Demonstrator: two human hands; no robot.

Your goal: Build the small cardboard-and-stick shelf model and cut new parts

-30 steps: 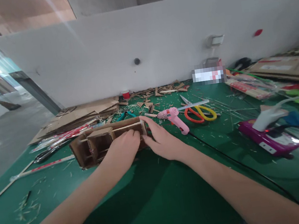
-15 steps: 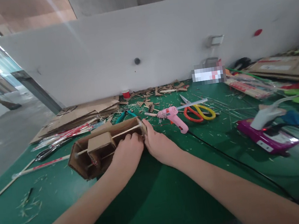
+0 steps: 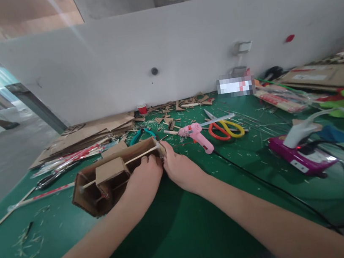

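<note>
Left of the smooth plastic glue gun [image 3: 195, 131], a box [image 3: 133, 151] is showing matt cardboard and a wooden stick [image 3: 140, 155]; right of the gun, a plastic power strip [image 3: 311, 161] is shining.

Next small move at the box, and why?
I'd probably press the end wall gently with the right grip, left grip steadying. The right is already at that end of the cardboard box, the left reaches into its open side, and the pink glue gun lies unheld.
</note>
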